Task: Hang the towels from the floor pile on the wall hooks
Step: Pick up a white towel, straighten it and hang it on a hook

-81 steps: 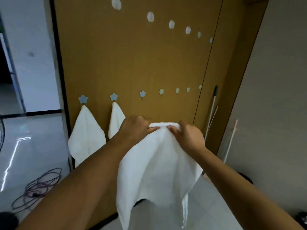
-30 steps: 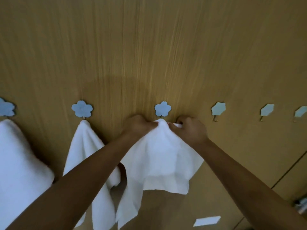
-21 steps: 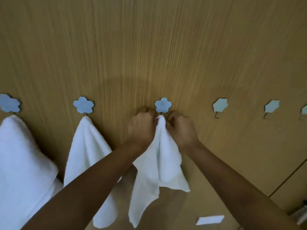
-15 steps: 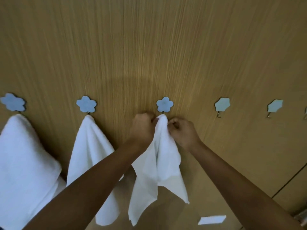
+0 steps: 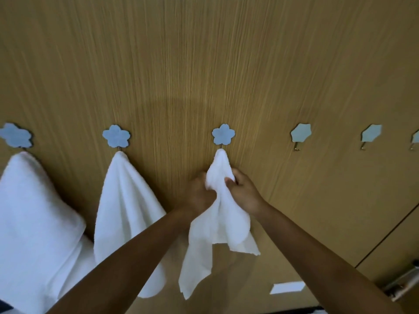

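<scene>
A white towel (image 5: 217, 225) hangs by its top from the third blue flower hook (image 5: 223, 137) on the wooden wall. My left hand (image 5: 199, 196) grips its left side just below the hook. My right hand (image 5: 243, 191) pinches its right side at the same height, thumb on the cloth. Two more white towels hang to the left: one (image 5: 127, 214) from the second flower hook (image 5: 116, 138), another (image 5: 34, 218) from the first hook (image 5: 15, 135). The floor pile is out of view.
Bare flower hooks continue to the right, the nearest (image 5: 301, 135) and a further one (image 5: 371, 134), each with a small metal prong below. A panel seam runs down at the lower right, with a metal handle (image 5: 403, 282) by it.
The towel's top has gone onto the third hook. Both hands have slid down from the hook and now hold the towel a little lower, bunched between them.
</scene>
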